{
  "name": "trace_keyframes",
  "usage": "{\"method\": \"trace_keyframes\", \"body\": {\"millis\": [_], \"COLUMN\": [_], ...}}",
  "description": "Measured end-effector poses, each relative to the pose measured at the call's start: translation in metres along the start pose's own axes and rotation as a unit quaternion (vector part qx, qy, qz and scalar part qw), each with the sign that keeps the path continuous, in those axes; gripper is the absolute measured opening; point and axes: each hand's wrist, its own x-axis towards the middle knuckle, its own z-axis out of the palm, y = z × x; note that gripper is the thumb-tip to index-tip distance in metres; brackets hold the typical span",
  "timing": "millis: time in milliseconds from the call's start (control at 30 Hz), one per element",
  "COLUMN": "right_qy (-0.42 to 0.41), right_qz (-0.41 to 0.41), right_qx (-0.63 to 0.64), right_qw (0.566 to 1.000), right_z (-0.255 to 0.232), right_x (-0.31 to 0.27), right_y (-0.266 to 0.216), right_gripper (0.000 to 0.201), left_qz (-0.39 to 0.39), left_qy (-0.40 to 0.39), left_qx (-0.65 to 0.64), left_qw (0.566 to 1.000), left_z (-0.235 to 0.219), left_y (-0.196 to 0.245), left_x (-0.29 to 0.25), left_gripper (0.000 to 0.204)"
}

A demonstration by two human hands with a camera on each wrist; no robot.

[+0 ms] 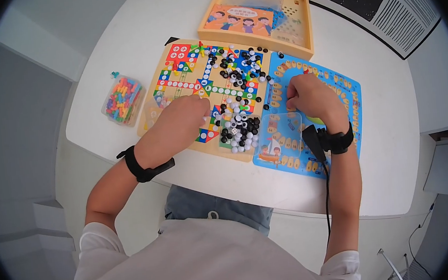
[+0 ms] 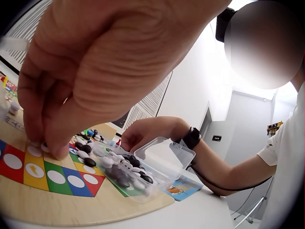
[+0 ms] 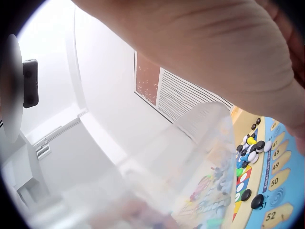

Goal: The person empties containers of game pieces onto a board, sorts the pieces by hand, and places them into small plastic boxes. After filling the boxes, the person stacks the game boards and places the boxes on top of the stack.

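Observation:
My left hand [image 1: 182,122] is over the ludo board [image 1: 150,126], its thumb and fingertips pinched low at the surface. In the left wrist view, a small go stone [image 2: 45,147] shows between those fingertips, partly hidden. Beside this hand, an open clear plastic box [image 2: 147,194] holds black and white go stones [image 1: 241,135]; its hinged lid [image 1: 287,126] lies over the blue mat. My right hand [image 1: 311,96] hovers above the blue number mat [image 1: 352,111] with its fingers bent downward. I cannot tell whether it holds anything. A red pawn [image 2: 118,142] shows just beyond it.
Loose go stones [image 1: 237,76] and pawns lie scattered over the board's far right part. A clear box of colourful pawns [image 1: 123,100] stands at the left. Behind is a wooden tray [image 1: 307,24] with an orange booklet [image 1: 239,21]. A cable [image 1: 326,184] hangs from the right wrist.

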Motion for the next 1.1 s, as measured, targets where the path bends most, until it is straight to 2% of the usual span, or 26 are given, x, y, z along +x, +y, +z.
{"method": "trace_keyframes", "body": {"millis": [33, 100, 133, 200, 233, 300, 333, 400, 500, 633, 700, 833, 900, 1033, 1100], "right_qy": [0.000, 0.093, 0.094, 0.079, 0.077, -0.025, -0.025, -0.091, -0.123, -0.080, -0.084, -0.120, -0.046, -0.033, -0.036], "right_qz": [0.000, -0.004, -0.005, -0.031, -0.030, -0.121, -0.121, -0.137, -0.129, -0.188, -0.210, -0.191, -0.228, -0.238, -0.207], "right_qx": [0.000, 0.012, 0.011, 0.137, 0.136, 0.158, 0.158, 0.160, 0.145, 0.134, 0.133, 0.133, 0.130, 0.140, 0.163], "right_qw": [1.000, 0.996, 0.996, 0.987, 0.987, 0.980, 0.980, 0.973, 0.973, 0.970, 0.965, 0.965, 0.964, 0.961, 0.964], "right_z": [0.000, -0.001, -0.011, -0.037, -0.041, -0.044, -0.038, -0.021, -0.005, 0.018, 0.024, 0.016, 0.017, 0.015, 0.012], "right_x": [-0.001, -0.002, -0.008, -0.028, -0.037, -0.048, -0.048, -0.045, -0.038, -0.033, -0.031, -0.030, -0.033, -0.028, -0.024], "right_y": [0.002, 0.007, -0.002, -0.020, -0.029, -0.045, -0.051, -0.061, -0.064, -0.056, -0.056, -0.058, -0.055, -0.052, -0.050], "right_gripper": [0.015, 0.015, 0.015, 0.015, 0.015, 0.015, 0.015, 0.014, 0.014, 0.015, 0.016, 0.018, 0.019, 0.019, 0.019], "left_qz": [0.000, 0.000, 0.000, -0.004, -0.004, 0.009, 0.009, 0.024, 0.013, 0.020, 0.003, 0.012, 0.052, 0.051, 0.058], "left_qy": [0.000, -0.004, -0.003, -0.006, -0.007, 0.002, 0.002, 0.017, 0.021, 0.029, -0.033, -0.036, 0.016, 0.031, 0.035], "left_qx": [0.000, -0.007, -0.007, 0.001, -0.001, 0.006, 0.007, 0.018, -0.004, -0.093, -0.141, -0.121, -0.104, -0.103, -0.108], "left_qw": [1.000, 1.000, 1.000, 1.000, 1.000, 1.000, 1.000, 0.999, 1.000, 0.995, 0.989, 0.992, 0.993, 0.993, 0.992], "left_z": [0.001, 0.001, 0.001, 0.002, 0.003, 0.004, 0.004, 0.004, -0.003, -0.016, -0.016, -0.007, 0.000, 0.003, 0.002], "left_y": [-0.001, -0.003, -0.003, -0.003, -0.003, -0.004, -0.004, -0.002, 0.008, 0.034, 0.041, 0.040, 0.034, 0.036, 0.040], "left_x": [0.000, 0.000, 0.000, 0.000, 0.000, 0.000, 0.000, -0.002, -0.003, -0.004, -0.003, -0.001, -0.002, -0.002, -0.001], "left_gripper": [0.012, 0.010, 0.010, 0.010, 0.010, 0.009, 0.009, 0.008, 0.008, 0.009, 0.008, 0.007, 0.007, 0.008, 0.008]}}
